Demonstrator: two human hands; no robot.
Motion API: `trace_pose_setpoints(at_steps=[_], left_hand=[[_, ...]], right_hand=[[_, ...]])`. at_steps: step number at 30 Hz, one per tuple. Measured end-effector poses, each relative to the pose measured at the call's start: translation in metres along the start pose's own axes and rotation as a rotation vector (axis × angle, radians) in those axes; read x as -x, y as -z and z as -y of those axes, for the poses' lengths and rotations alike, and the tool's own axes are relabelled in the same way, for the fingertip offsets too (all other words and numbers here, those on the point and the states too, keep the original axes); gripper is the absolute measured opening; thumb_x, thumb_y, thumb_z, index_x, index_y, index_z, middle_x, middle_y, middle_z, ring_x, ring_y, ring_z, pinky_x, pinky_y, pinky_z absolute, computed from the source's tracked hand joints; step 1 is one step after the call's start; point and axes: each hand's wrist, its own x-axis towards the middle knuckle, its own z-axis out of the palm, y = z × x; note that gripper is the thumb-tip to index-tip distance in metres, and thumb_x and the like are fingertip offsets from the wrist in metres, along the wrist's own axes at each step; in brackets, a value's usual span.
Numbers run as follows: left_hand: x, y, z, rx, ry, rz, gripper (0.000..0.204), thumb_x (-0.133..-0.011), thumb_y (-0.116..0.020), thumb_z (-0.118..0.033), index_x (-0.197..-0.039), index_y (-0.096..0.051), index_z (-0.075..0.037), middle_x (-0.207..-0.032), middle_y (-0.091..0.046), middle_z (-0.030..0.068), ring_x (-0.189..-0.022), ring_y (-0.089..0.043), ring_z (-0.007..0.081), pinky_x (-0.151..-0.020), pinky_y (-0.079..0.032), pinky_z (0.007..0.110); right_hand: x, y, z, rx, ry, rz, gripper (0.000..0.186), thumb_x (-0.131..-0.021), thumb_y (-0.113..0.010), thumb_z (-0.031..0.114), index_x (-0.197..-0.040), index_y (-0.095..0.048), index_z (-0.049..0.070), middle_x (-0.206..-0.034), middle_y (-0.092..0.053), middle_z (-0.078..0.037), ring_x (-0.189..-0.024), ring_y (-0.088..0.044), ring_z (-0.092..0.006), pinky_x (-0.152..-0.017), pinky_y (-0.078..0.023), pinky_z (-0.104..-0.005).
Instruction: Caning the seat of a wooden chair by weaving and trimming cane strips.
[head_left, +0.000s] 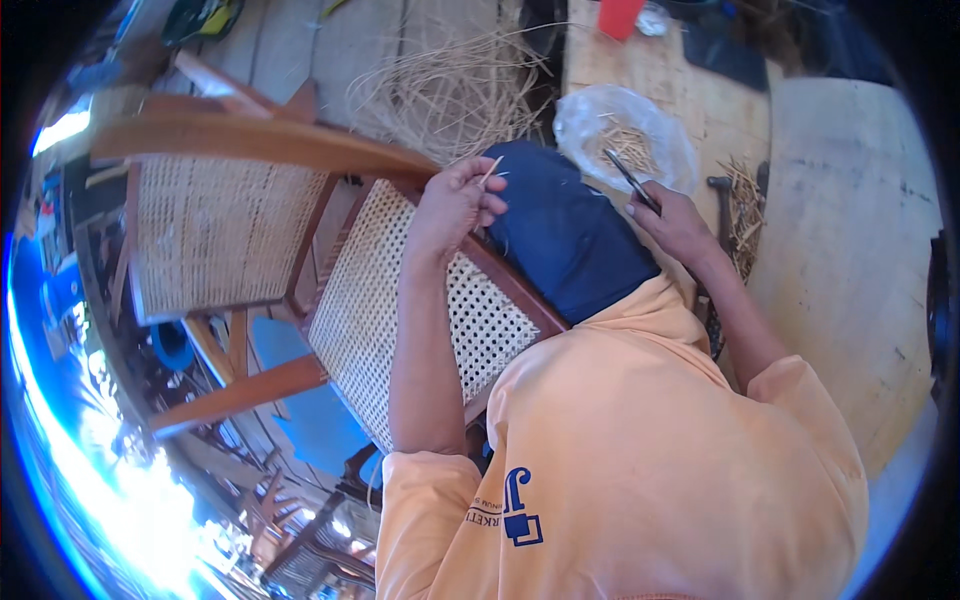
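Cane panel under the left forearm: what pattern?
The cane panel shows a pale, holed lattice; head view.

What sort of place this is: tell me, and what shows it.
Likely a chair-caning workshop: a woven cane seat, a heap of loose strands and a plastic bag of short, thin pieces.

Caned chair panel (365, 290) with both of the worker's hands occupied.
The left hand (450, 212), near the panel's wooden edge, pinches a thin pale sliver (491, 171); the right hand (677, 222), well apart, grips a slender tool (633, 183) pointing toward a translucent plastic bag (573, 118) of short pale sticks (625, 145). Beyond the dark-clad knee (560, 235), in front of us, lies a loose tangle of strands (450, 88).
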Motion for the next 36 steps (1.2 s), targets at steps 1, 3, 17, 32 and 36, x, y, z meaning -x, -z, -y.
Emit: trace_pose_setpoints(at_steps=[1,3,17,32,36], left_hand=[[0.006,0.001,0.002,0.183,0.029,0.051,0.032,-0.079,-0.040,0.004,-0.110,-0.047,0.003,-0.090,-0.057,0.0079,-0.072,-0.060,0.0119,-0.058,-0.045,0.020],[0.010,0.000,0.006,0.264,0.008,0.080,0.033,-0.079,-0.040,0.004,-0.112,-0.045,0.004,-0.093,-0.056,0.0104,-0.073,-0.060,0.0140,-0.060,-0.046,0.021],[-0.007,-0.051,0.001,0.009,-0.118,-0.036,0.016,-0.080,-0.052,-0.006,-0.091,-0.063,-0.002,-0.075,-0.060,0.0000,-0.063,-0.056,0.0060,-0.053,-0.043,0.018],[-0.029,-0.064,-0.008,-0.156,-0.053,0.132,0.030,-0.076,-0.057,-0.004,-0.103,-0.050,0.003,-0.073,-0.058,0.0041,-0.060,-0.057,0.0083,-0.051,-0.043,0.020],[-0.031,-0.066,-0.009,-0.213,-0.086,0.139,0.029,-0.076,-0.058,-0.005,-0.103,-0.051,0.002,-0.074,-0.059,0.0036,-0.060,-0.057,0.0079,-0.051,-0.043,0.019]], right_hand=[[-0.001,-0.001,0.003,0.012,0.026,-0.026,0.025,-0.080,-0.056,0.025,-0.086,-0.055,0.001,-0.068,-0.053,-0.011,-0.063,-0.047,-0.0169,-0.062,-0.040,-0.0308],[-0.003,-0.001,0.010,-0.024,0.035,-0.009,0.023,-0.080,-0.056,0.023,-0.084,-0.055,0.000,-0.069,-0.054,-0.011,-0.064,-0.048,-0.0157,-0.062,-0.041,-0.0301],[0.001,0.007,0.031,0.275,-0.038,0.192,0.038,-0.078,-0.057,0.035,-0.095,-0.057,0.001,-0.084,-0.060,-0.020,-0.082,-0.058,-0.0349,-0.073,-0.044,-0.0390],[-0.009,0.009,0.018,0.250,-0.047,0.243,0.046,-0.078,-0.053,0.043,-0.097,-0.056,0.002,-0.093,-0.060,-0.020,-0.089,-0.057,-0.0340,-0.078,-0.043,-0.0398],[-0.011,0.008,0.019,0.237,-0.068,0.219,0.046,-0.078,-0.054,0.044,-0.097,-0.056,0.002,-0.091,-0.060,-0.019,-0.089,-0.057,-0.0339,-0.078,-0.043,-0.0397]])
